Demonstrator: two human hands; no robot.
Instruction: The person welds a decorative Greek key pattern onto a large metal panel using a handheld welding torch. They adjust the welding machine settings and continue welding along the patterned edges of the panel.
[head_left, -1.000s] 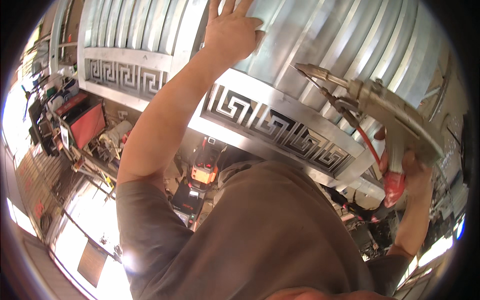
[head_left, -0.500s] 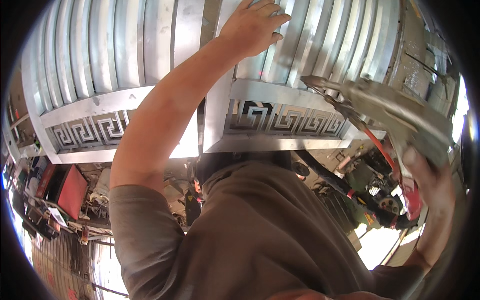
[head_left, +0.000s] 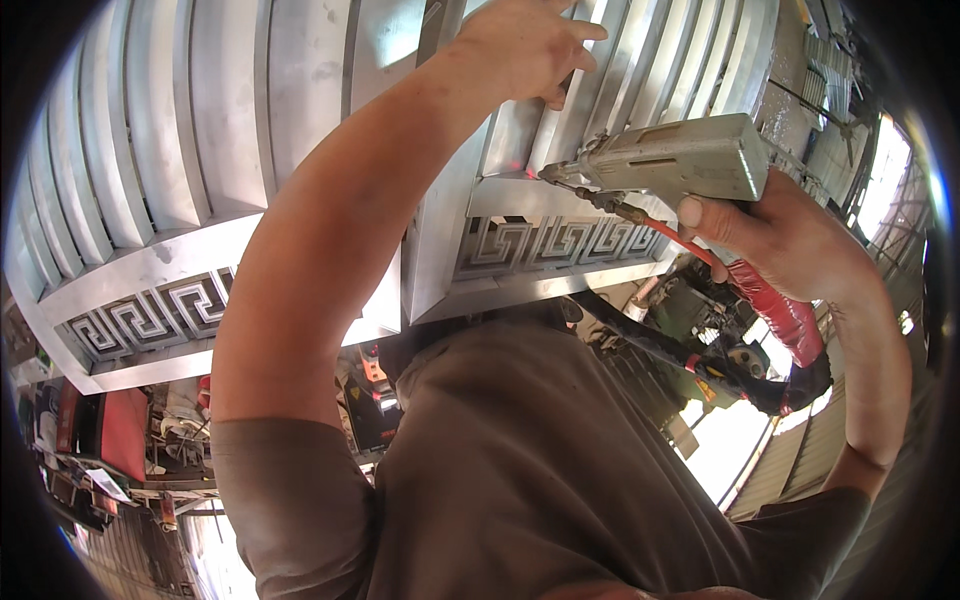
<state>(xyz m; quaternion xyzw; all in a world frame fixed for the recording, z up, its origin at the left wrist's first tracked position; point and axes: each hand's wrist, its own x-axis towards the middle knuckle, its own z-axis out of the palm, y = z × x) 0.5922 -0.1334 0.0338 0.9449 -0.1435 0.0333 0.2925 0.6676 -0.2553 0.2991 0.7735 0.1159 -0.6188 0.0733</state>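
Note:
A silver metal gate with upright slats and Greek-key fretwork panels lies across the upper part of the head view. My left hand rests on its slats right of the middle post, fingers spread and part of the hand cut off by the top edge. In my right hand is a grey laser welding gun, gripped by the handle. Its nozzle points left, close to the joint between a slat and the cross rail, where a small red light spot shows. A thin orange wire-feed tube runs under the gun.
From the gun's handle hangs a red-wrapped cable, which joins a thick black hose looping below the gate. A red box and workshop clutter stand at lower left. Machinery sits beneath the hose at right.
My right hand has brought the welding gun left and up from the right side, so its nozzle is now near the slat joint. My left hand stays on the slats; the view has shifted a little.

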